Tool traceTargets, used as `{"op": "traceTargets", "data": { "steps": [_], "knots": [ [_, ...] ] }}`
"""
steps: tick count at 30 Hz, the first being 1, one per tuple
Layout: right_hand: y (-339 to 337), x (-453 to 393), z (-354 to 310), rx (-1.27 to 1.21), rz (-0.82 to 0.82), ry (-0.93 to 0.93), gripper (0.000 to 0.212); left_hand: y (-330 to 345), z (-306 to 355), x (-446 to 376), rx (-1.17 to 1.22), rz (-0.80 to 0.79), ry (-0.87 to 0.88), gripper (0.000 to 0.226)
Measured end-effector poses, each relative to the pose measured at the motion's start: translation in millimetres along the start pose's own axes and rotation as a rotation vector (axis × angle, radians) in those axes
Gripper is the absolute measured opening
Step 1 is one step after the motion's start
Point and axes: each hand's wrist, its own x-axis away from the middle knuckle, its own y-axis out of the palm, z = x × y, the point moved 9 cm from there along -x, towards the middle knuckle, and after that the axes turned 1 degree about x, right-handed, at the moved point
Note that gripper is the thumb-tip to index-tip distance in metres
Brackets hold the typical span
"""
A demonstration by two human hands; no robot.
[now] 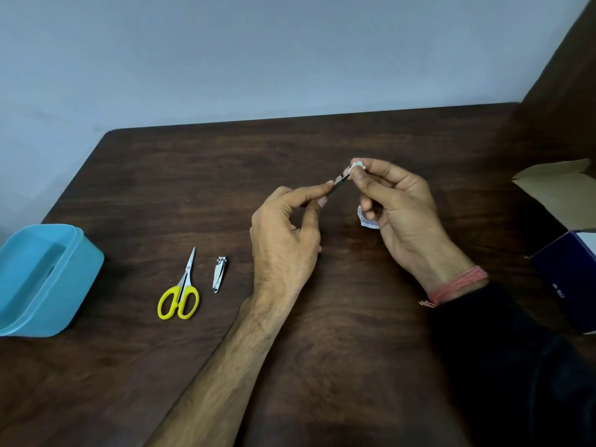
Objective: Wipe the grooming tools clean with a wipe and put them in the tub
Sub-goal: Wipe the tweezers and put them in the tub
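My left hand (pixel 287 233) pinches one end of a thin dark metal tool, probably tweezers (pixel 338 181), above the middle of the table. My right hand (pixel 396 214) pinches a small white wipe (pixel 358 164) around the tool's far end. A torn wipe wrapper (pixel 367 220) is tucked under the lower fingers of my right hand. Yellow-handled scissors (pixel 180 290) and a silver nail clipper (pixel 220 274) lie on the table to the left. A blue plastic tub (pixel 61 285) stands at the left edge, open on top.
The dark wooden table (pixel 322 350) reaches a pale wall at the back. A dark blue box (pixel 564 279) and an open brown cardboard box (pixel 554 182) sit at the right edge.
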Motion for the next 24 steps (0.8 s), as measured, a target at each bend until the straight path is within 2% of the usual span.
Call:
{"op": "traceTargets", "data": {
  "steps": [5,13,24],
  "knots": [
    [3.7,0.3,0.2,0.089,-0.036,-0.022,0.011,-6.1,3.2,-0.1,-0.011,0.044,0.003,0.025],
    [-0.4,1.7,2.3,0.2,0.064,-0.05,0.013,-8.5,8.1,0.1,-0.026,0.064,0.014,0.024],
    [2.7,0.9,1.3,0.246,-0.003,-0.062,0.013,-6.9,7.4,0.1,-0.022,0.033,-0.004,0.03]
  ]
}}
